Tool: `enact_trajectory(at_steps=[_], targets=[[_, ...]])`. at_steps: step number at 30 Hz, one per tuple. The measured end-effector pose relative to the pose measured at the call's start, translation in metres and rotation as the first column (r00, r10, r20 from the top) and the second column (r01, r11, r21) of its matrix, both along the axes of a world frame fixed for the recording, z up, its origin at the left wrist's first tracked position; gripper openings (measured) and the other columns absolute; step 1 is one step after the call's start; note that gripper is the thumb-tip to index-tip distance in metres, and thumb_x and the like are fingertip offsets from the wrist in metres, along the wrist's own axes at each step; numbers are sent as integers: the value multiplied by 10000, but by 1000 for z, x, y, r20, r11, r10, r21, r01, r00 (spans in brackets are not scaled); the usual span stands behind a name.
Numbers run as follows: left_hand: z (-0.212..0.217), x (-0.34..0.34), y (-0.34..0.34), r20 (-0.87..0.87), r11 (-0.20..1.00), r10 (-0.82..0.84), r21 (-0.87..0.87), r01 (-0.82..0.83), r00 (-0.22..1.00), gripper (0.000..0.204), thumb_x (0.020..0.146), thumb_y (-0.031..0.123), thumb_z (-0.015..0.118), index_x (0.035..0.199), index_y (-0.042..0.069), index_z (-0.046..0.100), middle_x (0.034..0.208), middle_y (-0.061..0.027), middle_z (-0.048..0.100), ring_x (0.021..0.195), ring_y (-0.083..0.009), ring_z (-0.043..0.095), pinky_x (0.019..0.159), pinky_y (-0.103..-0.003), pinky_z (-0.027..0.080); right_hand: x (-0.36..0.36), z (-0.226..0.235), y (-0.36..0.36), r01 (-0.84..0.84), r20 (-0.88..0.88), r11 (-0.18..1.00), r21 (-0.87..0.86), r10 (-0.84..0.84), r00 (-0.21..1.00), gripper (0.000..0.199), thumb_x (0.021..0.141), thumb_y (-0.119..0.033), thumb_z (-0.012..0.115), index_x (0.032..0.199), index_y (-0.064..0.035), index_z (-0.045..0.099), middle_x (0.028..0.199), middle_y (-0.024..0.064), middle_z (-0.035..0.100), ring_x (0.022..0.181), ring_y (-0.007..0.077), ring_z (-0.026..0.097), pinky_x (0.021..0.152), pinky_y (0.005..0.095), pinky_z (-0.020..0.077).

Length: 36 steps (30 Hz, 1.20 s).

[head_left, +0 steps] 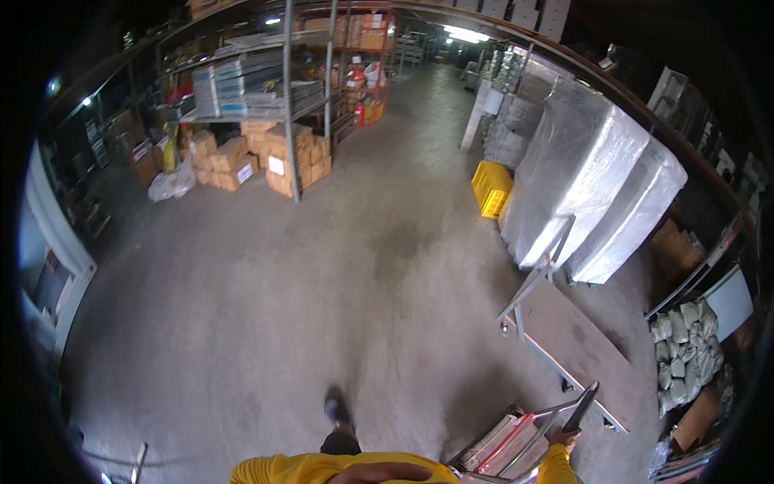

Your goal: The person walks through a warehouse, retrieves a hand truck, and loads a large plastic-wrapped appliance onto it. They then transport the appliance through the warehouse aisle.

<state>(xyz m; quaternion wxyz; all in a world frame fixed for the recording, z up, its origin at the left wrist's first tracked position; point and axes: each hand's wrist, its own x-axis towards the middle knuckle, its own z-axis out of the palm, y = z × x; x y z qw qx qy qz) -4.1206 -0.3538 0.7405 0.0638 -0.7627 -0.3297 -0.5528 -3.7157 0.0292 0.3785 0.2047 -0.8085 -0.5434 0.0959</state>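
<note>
One metal-framed, red-edged trolley (506, 445) stands near right, probably stiff and heavy; best held by its black handle grip (580, 410), which my right hand (566, 438) grasps. My left hand's (380, 473) fingers I cannot tell.

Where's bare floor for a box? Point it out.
Bare floor lies between the stacked cartons and the dark shoe, and up the aisle left of the yellow crate. Crowded: around the right hand, flat trolley, wrapped blocks and pale sacks.

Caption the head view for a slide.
The right hand grips a black handle near a flatbed trolley, with a yellow crate and tall wrapped units beyond.
</note>
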Motion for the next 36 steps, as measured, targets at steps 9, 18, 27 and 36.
enact_trajectory(at_steps=[9, 18, 27, 36], targets=[[24, -342, 133, 120, 968, -239, -44, 245, 964, 122, 850, 135, 595, 802, 40, 655, 892, -117, 699, 861, -320, 665, 739, -432, 499, -319, 22, 56, 155, 22, 982, -107, -153, 988, 742, 785, -261, 604, 1409, -24, 280, 1059, 307, 623, 986, 444, 617, 868, 491, 495], [6, -643, 304, 256, 953, -299, 27, 302, 919, 178, 838, 252, 656, 748, 99, 669, 732, -44, 656, 679, -249, 630, 688, -411, 475, -604, -11, 167, 242, -20, 968, -72, -244, 970, 764, 754, -299, 629, 1397, -55, 297, 1066, 295, 619, 982, 459, 606, 852, 513, 486], [21, -940, 464, 217, 928, -349, 216, 303, 912, 197, 856, 76, 575, 673, 52, 643, 753, -93, 673, 697, -262, 669, 682, -388, 493, -895, 11, 333, 167, -137, 979, 117, -151, 979, 579, 759, -188, 588, 1258, -14, 351, 1069, 331, 600, 978, 482, 602, 863, 524, 480], [32, -1236, 683, 259, 842, -526, 293, 453, 810, 283, 911, 124, 518, 655, 67, 627, 759, -89, 675, 688, -242, 668, 676, -375, 491, -1183, 18, 506, 273, -110, 961, 43, -267, 957, 543, 781, -213, 582, 1238, -42, 344, 1058, 334, 601, 983, 491, 595, 877, 524, 481]])
